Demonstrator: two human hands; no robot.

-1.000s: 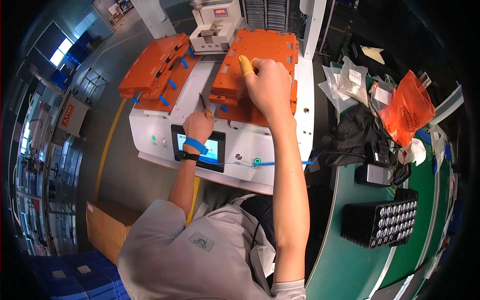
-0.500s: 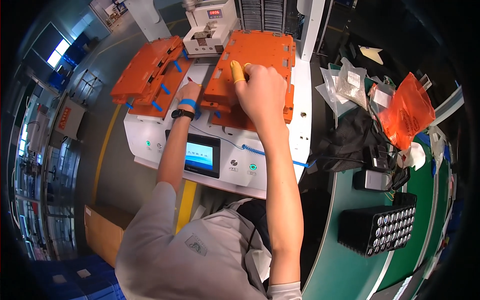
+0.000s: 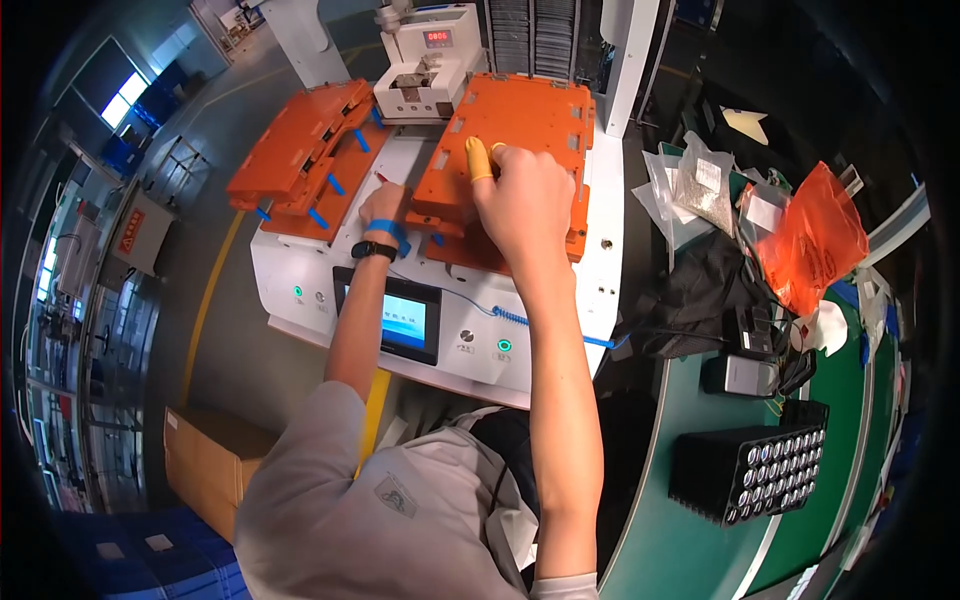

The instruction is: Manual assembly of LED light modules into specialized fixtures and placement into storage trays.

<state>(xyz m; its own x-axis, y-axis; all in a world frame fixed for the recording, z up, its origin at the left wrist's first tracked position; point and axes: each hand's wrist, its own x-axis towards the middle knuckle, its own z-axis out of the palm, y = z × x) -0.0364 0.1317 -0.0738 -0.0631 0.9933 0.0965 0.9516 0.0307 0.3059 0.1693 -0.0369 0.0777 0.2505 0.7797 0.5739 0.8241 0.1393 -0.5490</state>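
Observation:
My right hand (image 3: 527,197) is over the right-hand orange fixture (image 3: 515,115). Its fingers are curled in, and yellow covers sit on the thumb and one finger; whatever it may grip is hidden. At that fixture's near left side is my left hand (image 3: 386,204), with a blue strap and a black watch on the wrist. The left fingers look closed, and a small red tip (image 3: 380,177) shows just beyond them; I cannot make out what it belongs to. Both orange fixtures rest on a white machine (image 3: 470,372), the left-hand orange fixture (image 3: 300,140) having blue pegs.
Behind the fixtures stands a white device (image 3: 435,75) with a red display. A touchscreen (image 3: 402,318) and a coiled blue cord (image 3: 510,315) are on the machine's front. To the right, a green bench (image 3: 640,500) carries bags and a black tray of cylinders (image 3: 750,470).
The whole view has shifted slightly, so the machine sits lower in it. My left hand has drawn a little nearer to me. My right hand stays over the right-hand fixture.

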